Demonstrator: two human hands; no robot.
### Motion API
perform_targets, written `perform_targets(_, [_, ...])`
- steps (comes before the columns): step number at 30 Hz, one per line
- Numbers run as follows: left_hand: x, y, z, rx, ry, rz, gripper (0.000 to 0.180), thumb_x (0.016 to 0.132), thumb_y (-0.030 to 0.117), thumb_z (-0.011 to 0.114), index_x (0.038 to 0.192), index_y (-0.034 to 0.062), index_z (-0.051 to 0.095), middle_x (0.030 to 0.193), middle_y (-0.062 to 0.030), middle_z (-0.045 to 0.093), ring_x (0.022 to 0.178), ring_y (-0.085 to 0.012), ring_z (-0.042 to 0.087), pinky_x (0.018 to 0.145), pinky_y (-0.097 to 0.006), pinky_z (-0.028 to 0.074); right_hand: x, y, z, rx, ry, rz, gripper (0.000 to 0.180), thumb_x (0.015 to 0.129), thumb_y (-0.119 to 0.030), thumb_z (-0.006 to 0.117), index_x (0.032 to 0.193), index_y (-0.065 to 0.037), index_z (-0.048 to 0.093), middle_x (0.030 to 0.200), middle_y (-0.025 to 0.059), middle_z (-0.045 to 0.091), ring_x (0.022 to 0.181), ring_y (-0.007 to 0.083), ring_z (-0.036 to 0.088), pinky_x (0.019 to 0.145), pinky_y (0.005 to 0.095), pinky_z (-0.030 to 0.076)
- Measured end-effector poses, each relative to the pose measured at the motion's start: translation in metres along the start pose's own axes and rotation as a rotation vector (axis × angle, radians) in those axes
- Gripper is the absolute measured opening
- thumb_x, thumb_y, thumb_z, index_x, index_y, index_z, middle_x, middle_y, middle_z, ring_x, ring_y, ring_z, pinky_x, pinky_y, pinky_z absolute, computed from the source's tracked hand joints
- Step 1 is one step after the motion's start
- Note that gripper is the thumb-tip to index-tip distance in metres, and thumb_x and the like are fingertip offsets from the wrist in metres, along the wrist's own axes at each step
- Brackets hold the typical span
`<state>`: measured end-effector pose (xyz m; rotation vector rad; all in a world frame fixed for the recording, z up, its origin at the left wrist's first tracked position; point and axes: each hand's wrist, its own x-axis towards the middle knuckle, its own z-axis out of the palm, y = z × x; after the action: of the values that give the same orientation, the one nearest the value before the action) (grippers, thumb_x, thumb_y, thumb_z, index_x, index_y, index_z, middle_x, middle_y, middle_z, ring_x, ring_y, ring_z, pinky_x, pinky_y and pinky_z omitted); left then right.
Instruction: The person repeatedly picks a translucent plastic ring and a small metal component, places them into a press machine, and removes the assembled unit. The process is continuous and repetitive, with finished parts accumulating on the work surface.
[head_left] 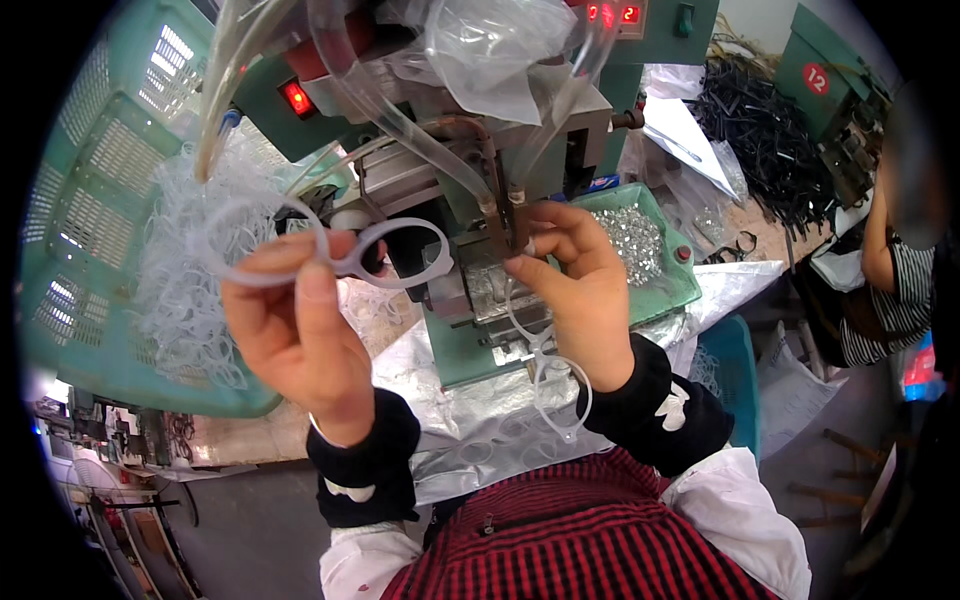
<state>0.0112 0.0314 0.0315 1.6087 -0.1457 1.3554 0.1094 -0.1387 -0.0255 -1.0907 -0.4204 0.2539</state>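
My left hand [310, 345] pinches a translucent whitish eyeglass frame [346, 266] between thumb and fingers, raised left of the machine. Its two rings hold no lenses that I can see. At the copper-coloured tips [508, 238] of the bench machine [440, 350], my right hand [585, 290] is closed, thumb and fingers together. A second clear eyeglass frame [541, 348] hangs below that hand, one ring partly hidden behind the fingers, the other near my wrist. What lies exactly between the fingertips and the copper tips is too small to tell.
A green basket [75, 230] on the left holds a heap of clear frames [190, 300]. Right of the machine, a green tray [668, 300] contains small shiny metal pieces [630, 240]. Black strips [765, 140] lie piled behind it. Another person's striped sleeve [912, 275] shows at far right.
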Motion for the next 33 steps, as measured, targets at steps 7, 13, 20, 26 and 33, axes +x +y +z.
perform_targets(7, [-0.010, 0.003, -0.004, -0.003, -0.111, 0.065, 0.018, 0.094, 0.000, 0.057, 0.112, -0.0018, 0.058, 0.104, -0.0178, 0.068, 0.097, -0.0241, 0.066, 0.093, -0.039, 0.050, -0.007, -0.008, 0.007, -0.052, 0.042, -0.029, 0.049, 0.081, 0.009, 0.068, 0.127, 0.004, 0.053, 0.101, 0.0078, 0.067, 0.095, 0.0113, 0.061, 0.088, 0.0250, 0.047])
perform_targets(13, [-0.005, 0.005, 0.004, 0.045, -0.146, 0.104, 0.021, 0.091, -0.004, 0.057, 0.112, -0.0028, 0.056, 0.107, -0.0185, 0.066, 0.095, -0.0263, 0.068, 0.092, -0.038, 0.051, -0.003, -0.012, 0.003, -0.126, 0.088, -0.124, 0.050, 0.082, 0.009, 0.067, 0.129, 0.005, 0.051, 0.090, 0.0053, 0.068, 0.090, 0.0098, 0.062, 0.086, 0.0234, 0.047])
perform_targets(20, [-0.020, 0.012, 0.001, 0.067, -0.171, 0.041, 0.019, 0.089, -0.002, 0.056, 0.108, -0.0009, 0.056, 0.100, -0.0204, 0.066, 0.094, -0.0272, 0.064, 0.090, -0.040, 0.050, -0.003, -0.006, 0.007, -0.149, 0.024, -0.050, 0.047, 0.081, 0.003, 0.073, 0.124, 0.003, 0.057, 0.093, 0.0037, 0.066, 0.085, 0.0099, 0.060, 0.080, 0.0245, 0.048])
perform_targets(26, [-0.031, 0.020, -0.019, 0.113, -0.138, -0.003, 0.018, 0.091, 0.002, 0.055, 0.109, 0.0017, 0.056, 0.098, -0.0181, 0.063, 0.090, -0.0246, 0.062, 0.086, -0.038, 0.051, -0.006, 0.009, -0.021, -0.410, 0.034, -0.269, 0.015, 0.080, 0.000, 0.075, 0.095, 0.000, 0.073, 0.095, 0.0089, 0.069, 0.092, 0.0199, 0.064, 0.085, 0.0310, 0.049])
perform_targets(33, [-0.030, 0.047, -0.018, -0.076, -0.077, 0.030, 0.019, 0.092, 0.007, 0.052, 0.110, 0.0011, 0.052, 0.096, -0.0171, 0.060, 0.080, -0.0216, 0.059, 0.071, -0.037, 0.058, -0.002, 0.009, -0.014, -0.476, 0.055, -0.322, 0.021, 0.076, 0.000, 0.076, 0.096, 0.000, 0.073, 0.094, 0.0101, 0.070, 0.091, 0.0225, 0.066, 0.084, 0.0323, 0.050])
